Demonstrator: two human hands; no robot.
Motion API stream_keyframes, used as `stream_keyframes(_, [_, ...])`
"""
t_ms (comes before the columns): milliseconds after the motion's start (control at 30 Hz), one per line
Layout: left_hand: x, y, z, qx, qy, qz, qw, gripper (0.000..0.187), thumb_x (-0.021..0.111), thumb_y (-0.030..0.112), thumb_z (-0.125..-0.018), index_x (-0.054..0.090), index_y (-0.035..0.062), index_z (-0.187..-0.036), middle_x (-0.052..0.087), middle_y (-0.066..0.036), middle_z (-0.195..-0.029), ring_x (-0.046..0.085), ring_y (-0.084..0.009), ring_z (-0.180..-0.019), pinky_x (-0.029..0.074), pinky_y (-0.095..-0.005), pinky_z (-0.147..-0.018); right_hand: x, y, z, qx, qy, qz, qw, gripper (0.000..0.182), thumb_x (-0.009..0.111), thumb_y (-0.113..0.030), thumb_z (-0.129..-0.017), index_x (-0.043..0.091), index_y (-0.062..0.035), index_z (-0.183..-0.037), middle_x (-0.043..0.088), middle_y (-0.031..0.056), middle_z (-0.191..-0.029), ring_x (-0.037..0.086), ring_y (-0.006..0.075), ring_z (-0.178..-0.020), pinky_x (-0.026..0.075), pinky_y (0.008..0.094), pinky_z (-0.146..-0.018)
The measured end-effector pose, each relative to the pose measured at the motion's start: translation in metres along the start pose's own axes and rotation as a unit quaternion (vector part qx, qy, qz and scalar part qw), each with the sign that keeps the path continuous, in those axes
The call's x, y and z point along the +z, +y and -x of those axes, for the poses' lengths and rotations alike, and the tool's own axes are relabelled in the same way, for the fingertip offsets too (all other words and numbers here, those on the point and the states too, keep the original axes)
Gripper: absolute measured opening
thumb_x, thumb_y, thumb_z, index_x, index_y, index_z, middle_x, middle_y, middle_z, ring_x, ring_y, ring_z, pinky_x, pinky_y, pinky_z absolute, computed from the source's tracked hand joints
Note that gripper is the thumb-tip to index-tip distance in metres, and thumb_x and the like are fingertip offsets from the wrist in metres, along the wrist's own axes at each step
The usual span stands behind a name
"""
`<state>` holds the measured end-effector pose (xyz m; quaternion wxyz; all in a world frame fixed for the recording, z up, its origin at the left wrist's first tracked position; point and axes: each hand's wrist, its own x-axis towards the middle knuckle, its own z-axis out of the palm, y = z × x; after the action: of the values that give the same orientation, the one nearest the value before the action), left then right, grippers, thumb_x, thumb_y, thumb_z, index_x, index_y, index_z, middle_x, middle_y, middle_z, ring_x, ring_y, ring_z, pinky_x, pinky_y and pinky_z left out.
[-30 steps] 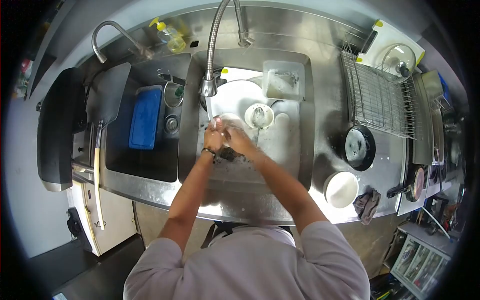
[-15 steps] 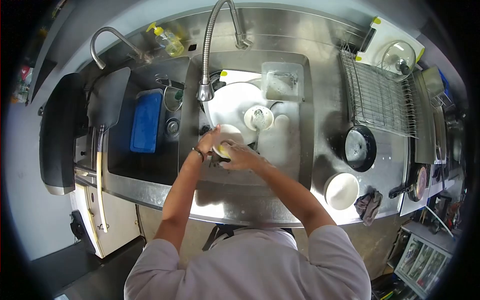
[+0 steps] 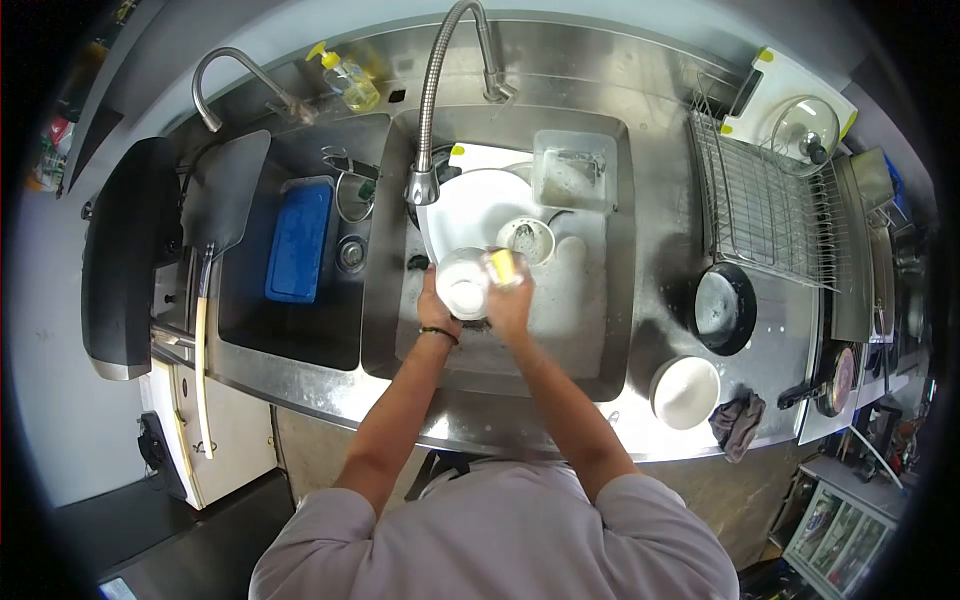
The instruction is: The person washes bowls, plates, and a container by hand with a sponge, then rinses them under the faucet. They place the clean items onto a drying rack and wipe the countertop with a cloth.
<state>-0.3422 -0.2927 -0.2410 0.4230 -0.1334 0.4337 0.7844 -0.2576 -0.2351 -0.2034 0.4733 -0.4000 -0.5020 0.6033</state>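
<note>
Over the right-hand sink [image 3: 622, 300], my left hand [image 3: 436, 303] is wrapped round the left side of a white bowl [image 3: 462, 290]. At the bowl's right side my right hand [image 3: 512, 302] grips a yellow sponge [image 3: 503, 266], slightly blurred by motion. Behind the bowl lies a big white round dish [image 3: 470, 205]. Just beyond my right hand is a smaller white bowl [image 3: 540, 246] with sudsy water in it. A clear plastic container [image 3: 575, 172] with foamy water stands in the sink's far right corner.
A spring-neck faucet [image 3: 424, 186] hangs over the sink's left part. In the left sink is a blue-lidded container [image 3: 300, 240]. The right counter holds a wire dish rack [image 3: 770, 190], a black frying pan [image 3: 724, 308], a white bowl [image 3: 686, 392] and a crumpled cloth [image 3: 740, 424].
My right hand and the sponge have moved from the bowl's near edge up to its right side. My left hand has slid lower round the bowl. The whole view has shifted slightly.
</note>
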Motion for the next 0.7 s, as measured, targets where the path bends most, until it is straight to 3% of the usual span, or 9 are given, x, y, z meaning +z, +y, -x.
stream_keyframes(133, [-0.012, -0.005, -0.006, 0.224, -0.030, -0.189, 0.956, 0.036, 0.047, 0.027, -0.091, 0.062, -0.0036, -0.078, 0.057, -0.003, -0.068, 0.047, -0.0083, -0.057, 0.043, -0.0273, -0.053, 0.006, -0.034, 0.007, -0.385, -0.135, 0.310, 0.859, 0.022, 0.061, -0.024, -0.072, 0.066, -0.0062, -0.084, 0.060, 0.0128, -0.089, 0.056, 0.0292, -0.083, 0.045, 0.0381, -0.075])
stream_keyframes(167, [-0.010, -0.004, -0.001, 0.222, -0.031, -0.191, 0.956, 0.036, 0.047, 0.027, -0.091, 0.062, -0.0036, -0.078, 0.057, -0.003, -0.068, 0.047, -0.0083, -0.057, 0.043, -0.0273, -0.053, 0.006, -0.026, 0.000, -0.383, -0.133, 0.311, 0.860, 0.022, 0.061, -0.024, -0.072, 0.066, -0.0062, -0.084, 0.060, 0.0128, -0.089, 0.056, 0.0292, -0.083, 0.045, 0.0381, -0.075])
stream_keyframes(233, [0.002, 0.000, 0.011, 0.243, 0.090, -0.390, 0.884, 0.040, 0.045, 0.025, -0.092, 0.060, -0.0060, -0.071, 0.054, 0.000, -0.059, 0.043, -0.0075, -0.053, 0.038, -0.0263, -0.048, 0.002, 0.002, -0.018, 0.047, -0.127, 0.142, 0.981, 0.021, 0.062, -0.024, -0.071, 0.066, -0.0069, -0.084, 0.059, 0.0118, -0.093, 0.055, 0.0278, -0.088, 0.044, 0.0357, -0.076])
stream_keyframes(367, [-0.002, -0.008, 0.002, 0.333, 0.053, -0.327, 0.883, 0.047, 0.045, 0.030, -0.091, 0.057, -0.0052, -0.063, 0.048, 0.001, -0.053, 0.037, -0.0076, -0.049, 0.031, -0.0278, -0.043, 0.002, -0.014, 0.001, -0.336, -0.129, 0.211, 0.909, 0.019, 0.062, -0.011, -0.071, 0.060, -0.0051, -0.089, 0.058, 0.0131, -0.093, 0.055, 0.0294, -0.085, 0.045, 0.0369, -0.075])
stream_keyframes(433, [-0.003, -0.001, 0.003, 0.265, 0.072, -0.360, 0.891, 0.046, 0.045, 0.030, -0.091, 0.055, -0.0017, -0.059, 0.046, 0.002, -0.051, 0.037, -0.0078, -0.049, 0.031, -0.0275, -0.043, 0.003, 0.008, -0.002, -0.242, -0.110, 0.240, 0.934, 0.024, 0.060, -0.006, -0.071, 0.059, -0.0054, -0.094, 0.057, 0.0132, -0.093, 0.054, 0.0308, -0.087, 0.044, 0.0382, -0.077])
stream_keyframes(533, [0.030, 0.008, 0.015, 0.209, 0.169, -0.243, 0.932, 0.035, 0.044, 0.024, -0.090, 0.056, 0.0002, -0.068, 0.047, 0.001, -0.057, 0.039, -0.0107, -0.049, 0.034, -0.0262, -0.046, 0.004, -0.014, 0.015, -0.384, -0.046, 0.284, 0.877, 0.021, 0.056, -0.006, -0.076, 0.058, -0.0030, -0.096, 0.055, 0.0166, -0.099, 0.053, 0.0328, -0.095, 0.043, 0.0390, -0.081])
stream_keyframes(633, [0.019, -0.001, 0.005, 0.122, 0.199, -0.165, 0.958, 0.033, 0.038, 0.022, -0.090, 0.057, -0.0014, -0.078, 0.055, -0.004, -0.065, 0.053, -0.0168, -0.058, 0.042, -0.0303, -0.053, 0.002, 0.008, 0.000, -0.222, 0.011, 0.196, 0.955, 0.021, 0.056, -0.009, -0.078, 0.057, -0.0026, -0.098, 0.056, 0.0178, -0.098, 0.054, 0.0327, -0.095, 0.043, 0.0388, -0.082])
stream_keyframes(667, [-0.065, -0.028, -0.069, 0.199, 0.131, -0.438, 0.867, 0.034, 0.031, 0.020, -0.089, 0.056, -0.0023, -0.091, 0.061, -0.011, -0.084, 0.060, -0.0248, -0.082, 0.048, -0.0352, -0.070, 0.000, 0.030, -0.013, -0.028, -0.027, 0.059, 0.998, 0.025, 0.053, -0.017, -0.083, 0.055, -0.0033, -0.105, 0.057, 0.0149, -0.099, 0.056, 0.0290, -0.092, 0.043, 0.0369, -0.084])
stream_keyframes(700, [-0.052, -0.021, -0.056, 0.199, 0.131, -0.438, 0.867, 0.034, 0.031, 0.020, -0.089, 0.056, -0.0023, -0.091, 0.061, -0.011, -0.084, 0.060, -0.0248, -0.082, 0.048, -0.0352, -0.070, -0.008, 0.029, -0.026, -0.028, -0.027, 0.059, 0.998, 0.025, 0.053, -0.017, -0.083, 0.055, -0.0033, -0.105, 0.057, 0.0149, -0.099, 0.056, 0.0290, -0.092, 0.043, 0.0369, -0.084])
